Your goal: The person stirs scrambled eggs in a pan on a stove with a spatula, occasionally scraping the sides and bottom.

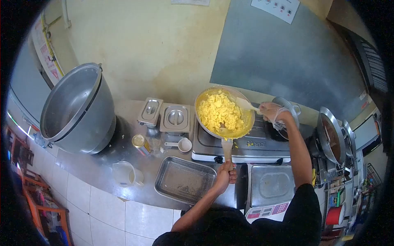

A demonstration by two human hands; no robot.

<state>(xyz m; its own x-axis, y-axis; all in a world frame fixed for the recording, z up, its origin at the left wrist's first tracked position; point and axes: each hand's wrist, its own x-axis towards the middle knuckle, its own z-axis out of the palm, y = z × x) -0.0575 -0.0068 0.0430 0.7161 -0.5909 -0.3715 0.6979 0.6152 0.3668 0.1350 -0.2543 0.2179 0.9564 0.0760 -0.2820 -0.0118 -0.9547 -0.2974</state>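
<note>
A round pan (201, 123) full of yellow scrambled food (219, 110) sits over the left side of the gas stove (254, 149). My left hand (225, 176) is wrapped round a pale wooden handle (227, 149) at the pan's near edge. In my right hand (274, 113), which wears a clear plastic glove, is a light-coloured spatula (245, 104); its blade lies at the right side of the food inside the pan. Behind and beside my right hand is a metal pot (289, 104) on the stove's right side.
A large metal pot (82, 110) stands at the left. Lidded containers (175, 118), a small white cup (184, 144), a can (138, 140), a clear jug (125, 174) and a mesh tray (185, 180) share the counter. A scale (271, 186) is near me; a wok (330, 135) is right.
</note>
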